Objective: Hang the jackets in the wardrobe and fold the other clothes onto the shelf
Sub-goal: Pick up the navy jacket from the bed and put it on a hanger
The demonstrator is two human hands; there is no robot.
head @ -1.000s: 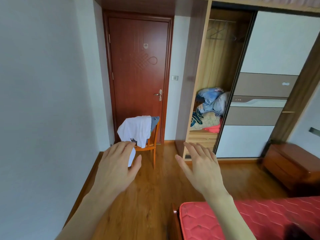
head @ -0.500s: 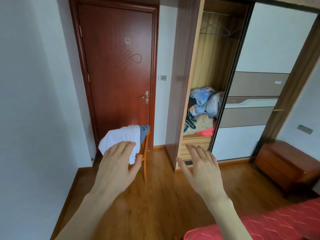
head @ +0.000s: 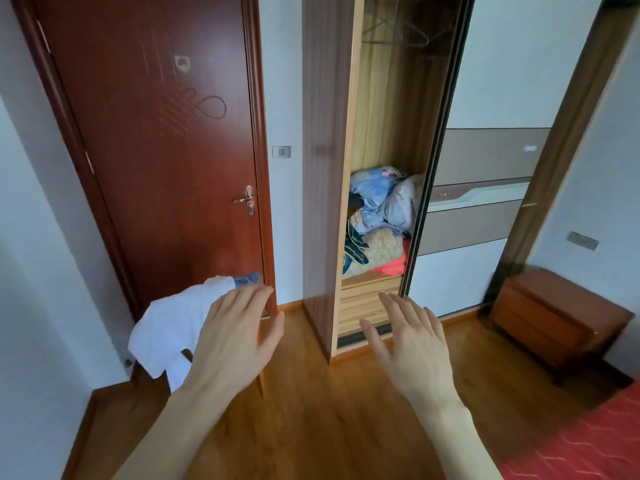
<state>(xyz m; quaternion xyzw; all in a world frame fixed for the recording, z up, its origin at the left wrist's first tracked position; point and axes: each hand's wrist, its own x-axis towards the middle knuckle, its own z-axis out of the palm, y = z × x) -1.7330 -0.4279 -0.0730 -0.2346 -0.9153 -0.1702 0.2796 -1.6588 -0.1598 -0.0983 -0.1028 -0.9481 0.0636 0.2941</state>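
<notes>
A white garment (head: pixel 169 327) and a blue one (head: pixel 247 278) are draped over a wooden chair by the door, mostly hidden behind my left hand (head: pixel 235 337). Both hands are held out flat in the air, fingers straight, holding nothing; my right hand (head: pixel 410 344) is in front of the open wardrobe (head: pixel 388 133). Inside it, empty wire hangers (head: pixel 401 29) hang from the rail at the top. A heap of bedding and clothes (head: pixel 377 220) fills its shelf.
A closed red-brown door (head: pixel 156 140) stands left of the wardrobe. The wardrobe's sliding panel (head: pixel 485 168) covers its right part. A low wooden cabinet (head: pixel 554 320) sits at the right wall, and a red mattress corner (head: pixel 588 441) is at the bottom right. Wooden floor lies ahead.
The view has moved closer to the door, chair and wardrobe, and most of the mattress has slid out of view. Both hands stay raised and flat.
</notes>
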